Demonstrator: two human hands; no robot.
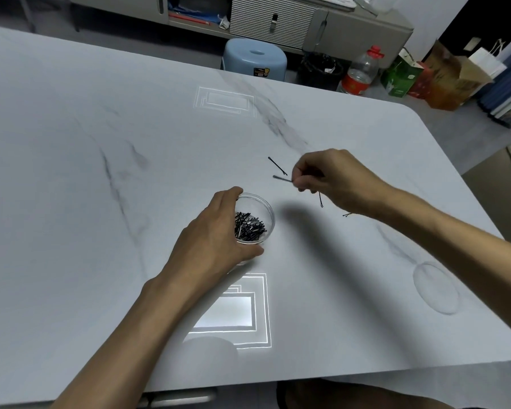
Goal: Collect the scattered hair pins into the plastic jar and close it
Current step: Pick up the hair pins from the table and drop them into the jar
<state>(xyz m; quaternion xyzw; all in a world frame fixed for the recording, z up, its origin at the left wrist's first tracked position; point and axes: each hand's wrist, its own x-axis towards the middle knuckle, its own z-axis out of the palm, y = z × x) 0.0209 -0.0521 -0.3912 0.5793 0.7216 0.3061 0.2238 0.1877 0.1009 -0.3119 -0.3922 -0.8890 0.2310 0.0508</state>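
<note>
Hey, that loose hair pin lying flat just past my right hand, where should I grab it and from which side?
Probably pinch the hair pin at mid-shaft from straight above, fingertips straddling it across its diagonal line. It lies flat on the table, thin, with nothing to slip under.

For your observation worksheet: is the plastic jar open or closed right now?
Open. The plastic jar, held by the left hand, has no lid on; black hair pins show directly through its mouth.
</note>
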